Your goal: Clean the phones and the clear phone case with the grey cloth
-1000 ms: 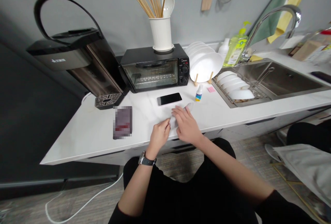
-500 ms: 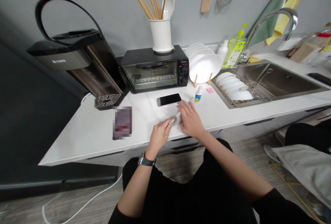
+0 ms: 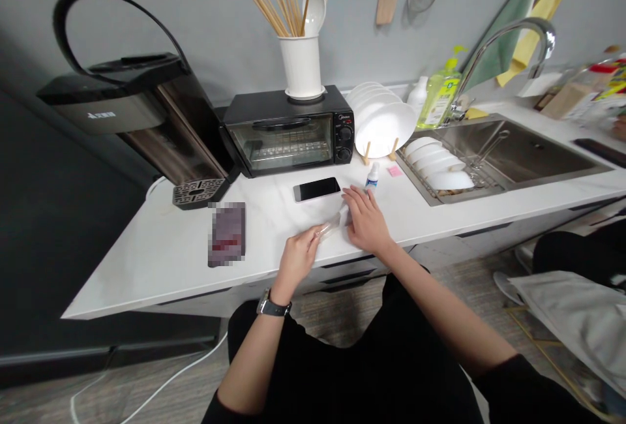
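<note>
Near the counter's front edge, my left hand [image 3: 298,256] pinches one end of a thin clear plastic piece [image 3: 329,227], which looks like a clear phone case. My right hand [image 3: 366,218] is closed over its far end, fingers bent over a pale grey-white cloth-like piece [image 3: 344,216] mostly hidden under the palm. Just beyond my hands a phone [image 3: 317,190] lies flat with its dark screen up. A small white spray bottle [image 3: 372,176] with a blue label stands right behind my right fingertips, partly covered by them.
A dark pixelated item [image 3: 227,235] lies on the left, before a black drinks machine [image 3: 195,193]. Behind the phone stands a toaster oven [image 3: 288,143] bearing a utensil holder [image 3: 302,65]. Racked plates [image 3: 386,129], a pink note [image 3: 394,171] and a sink [image 3: 542,150] are rightward. A person sits far right.
My right hand has slid a little right along the clear piece, away from my left hand, so more of it shows. The spray bottle is now partly covered. The view has shifted slightly.
</note>
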Tool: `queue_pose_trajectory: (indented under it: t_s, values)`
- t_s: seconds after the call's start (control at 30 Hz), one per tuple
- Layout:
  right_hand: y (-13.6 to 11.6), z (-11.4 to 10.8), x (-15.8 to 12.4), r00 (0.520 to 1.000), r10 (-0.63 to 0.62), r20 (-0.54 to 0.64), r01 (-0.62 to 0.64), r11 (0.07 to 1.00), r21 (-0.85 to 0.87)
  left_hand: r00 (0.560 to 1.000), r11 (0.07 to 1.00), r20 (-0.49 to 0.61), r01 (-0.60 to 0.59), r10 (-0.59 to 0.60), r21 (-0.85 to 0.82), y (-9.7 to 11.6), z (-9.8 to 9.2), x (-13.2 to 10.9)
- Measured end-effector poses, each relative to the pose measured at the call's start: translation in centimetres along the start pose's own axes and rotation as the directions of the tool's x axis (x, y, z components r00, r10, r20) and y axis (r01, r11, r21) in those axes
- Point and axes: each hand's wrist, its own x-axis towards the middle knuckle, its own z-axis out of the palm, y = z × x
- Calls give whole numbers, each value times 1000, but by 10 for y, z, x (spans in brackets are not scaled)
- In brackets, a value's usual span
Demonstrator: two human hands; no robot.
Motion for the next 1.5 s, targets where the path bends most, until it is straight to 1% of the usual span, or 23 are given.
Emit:
queue_pose_trajectory:
  t_s: [0.03,0.17,0.23,0.3,0.43,0.5,0.57,0.63,0.73,0.8,0.83,0.9,1.0,1.07,1.1,1.13,1.17,1.23,1.3,1.33,1.4,1.43,1.5]
  values:
    - [-10,2,-1,1000,-25,14,25,1000,18,1000,1000,-5,7,-7,14,-1,0,0]
    - [-68,11,-8,980,-177,96,165,978,125,999,993,-45,28,-23,116,-9,-1,-3]
    - [-80,14,-10,968,-224,114,208,968,142,999,991,-50,15,-8,135,-12,-2,-5]
    - [-71,14,-8,970,-216,108,202,971,129,999,991,-49,18,-11,131,-12,-3,-5]
    - [-17,5,-1,998,-54,29,52,997,49,1000,999,-20,19,-19,44,-3,-2,-1]
    - [-1,2,2,1000,1,-8,-1,1000,17,1000,1000,-5,8,-8,1,1,-1,1]
    - [-7,1,2,1000,-5,-10,5,1000,28,1000,1000,-9,12,-12,0,2,0,2]
    - [-31,4,0,998,-60,20,58,995,81,999,999,-27,27,-26,38,0,1,2]
    - [-71,12,-6,982,-173,76,161,975,151,998,994,-49,30,-25,107,-7,0,-1]
    - [-80,14,-8,970,-223,93,208,966,151,999,992,-48,24,-18,127,-9,-1,-3]
    - [-77,13,-8,968,-231,96,216,966,141,999,991,-45,27,-22,131,-10,-2,-4]
    - [-57,10,-6,976,-199,90,189,976,106,999,992,-38,39,-35,121,-8,-2,-4]
    - [-14,3,0,997,-67,43,66,997,27,999,998,-16,32,-31,46,-1,0,-1]
    - [2,0,4,1000,-8,7,8,1000,-4,1000,1000,-9,20,-20,0,3,1,1]
    - [2,1,5,1000,2,-3,-2,1000,-1,1000,1000,-10,18,-18,-8,4,1,2]
    - [-4,2,5,1000,-1,-6,1,1000,15,1000,1000,-13,21,-21,-1,3,1,2]
    - [-14,5,5,1000,-15,-2,16,999,41,1000,999,-16,27,-27,18,2,1,2]
    - [-42,12,0,997,-74,19,71,991,110,999,996,-27,37,-35,84,-2,1,0]
    - [-68,18,-6,987,-152,45,144,977,157,999,988,-41,25,-19,152,-7,1,-3]
    - [-76,19,-8,981,-187,54,175,971,164,999,985,-42,12,-5,174,-10,1,-4]
    - [-76,19,-11,974,-217,62,206,967,148,999,983,-38,-5,13,186,-11,0,-5]
    - [-69,17,-11,977,-207,60,198,972,129,999,985,-31,-6,12,175,-10,0,-4]
    - [-44,11,-10,990,-134,36,131,988,78,1000,992,-20,-7,10,122,-6,0,-3]
